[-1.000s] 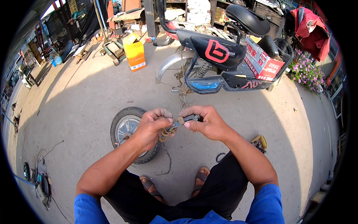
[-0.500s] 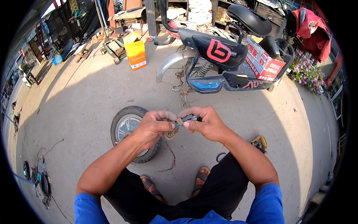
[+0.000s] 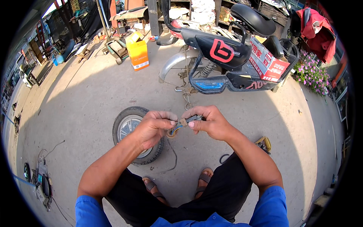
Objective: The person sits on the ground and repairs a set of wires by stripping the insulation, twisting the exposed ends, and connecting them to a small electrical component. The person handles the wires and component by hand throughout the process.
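Note:
My right hand [image 3: 210, 123] is closed, pinching a small dark part with a brown block [image 3: 183, 122] at its left end between thumb and forefinger. Facing it, my left hand [image 3: 155, 126] is closed in a pinch just left of the block; whatever sits between its fingertips is too small to make out. Blue and yellow wires [image 3: 174, 130] curve below the brown block, beside the left fingertips. Behind my left hand and forearm, a spoked-looking wheel with a black tyre [image 3: 118, 126] lies on the ground, partly hidden.
A black electric scooter [image 3: 211, 49] without its near wheel stands ahead, carrying a red and white carton [image 3: 266, 62]. An orange box [image 3: 137, 55] stands left of it. Dirty parts [image 3: 43, 183] lie far left. A thin cable [image 3: 174, 159] and a black ring [image 3: 224, 159] lie near my feet.
My left fingertips have shifted slightly left, opening a small gap from the brown block. More of the blue and yellow wires shows. My right hand keeps hold of the dark part.

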The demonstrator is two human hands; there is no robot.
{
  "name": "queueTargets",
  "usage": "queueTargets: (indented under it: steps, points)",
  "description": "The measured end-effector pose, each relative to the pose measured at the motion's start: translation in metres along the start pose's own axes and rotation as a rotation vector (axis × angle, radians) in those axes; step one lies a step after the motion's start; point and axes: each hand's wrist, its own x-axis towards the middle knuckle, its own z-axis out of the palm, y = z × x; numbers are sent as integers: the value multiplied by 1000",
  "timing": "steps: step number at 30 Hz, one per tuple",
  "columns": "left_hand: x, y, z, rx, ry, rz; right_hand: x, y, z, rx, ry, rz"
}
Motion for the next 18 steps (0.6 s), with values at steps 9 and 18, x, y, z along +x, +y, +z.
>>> queueTargets:
  steps: [9, 18]
  points:
    - [-2, 0, 3, 378, 44, 152, 0, -2, 1, -17, 65, 130]
    - [-4, 0, 15, 664, 121, 182, 2, 2, 3, 19, 119, 79]
